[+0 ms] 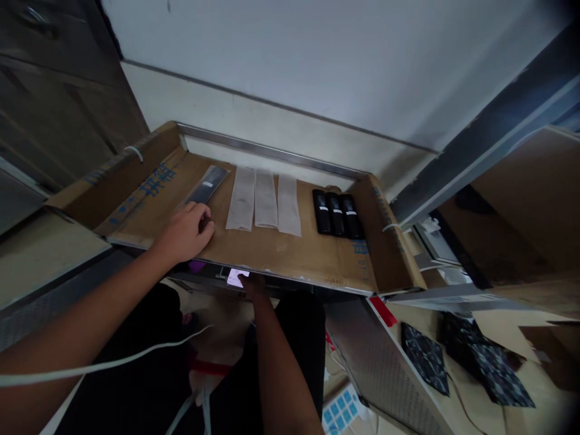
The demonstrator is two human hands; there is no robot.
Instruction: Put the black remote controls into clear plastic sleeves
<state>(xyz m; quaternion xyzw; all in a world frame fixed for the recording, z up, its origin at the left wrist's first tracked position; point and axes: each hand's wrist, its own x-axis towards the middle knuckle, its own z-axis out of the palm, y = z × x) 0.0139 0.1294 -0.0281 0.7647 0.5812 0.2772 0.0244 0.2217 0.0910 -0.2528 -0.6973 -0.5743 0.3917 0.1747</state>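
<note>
My left hand (pixel 188 232) rests on the cardboard tray (pixel 312 263), fingers loosely bent and the thumb apart. It lies against the near end of a dark remote control (pixel 208 184) in a clear sleeve, which it partly covers. Below the tray's front edge, my right hand (pixel 255 284) is in shadow, closed around a phone (pixel 236 277) with a lit screen. Three flat whitish sleeves (pixel 266 199) lie side by side mid-tray. Farther right, three black remote controls (pixel 338 212) with white labels sit in a row.
White cord ties (pixel 135 152) show on the tray's side walls. A perforated metal panel (pixel 385 362) slopes down at the right. Patterned dark bags (pixel 493 362) and a blue-and-white sheet (pixel 341 412) lie lower right. A pale cable (pixel 113 360) crosses above my lap.
</note>
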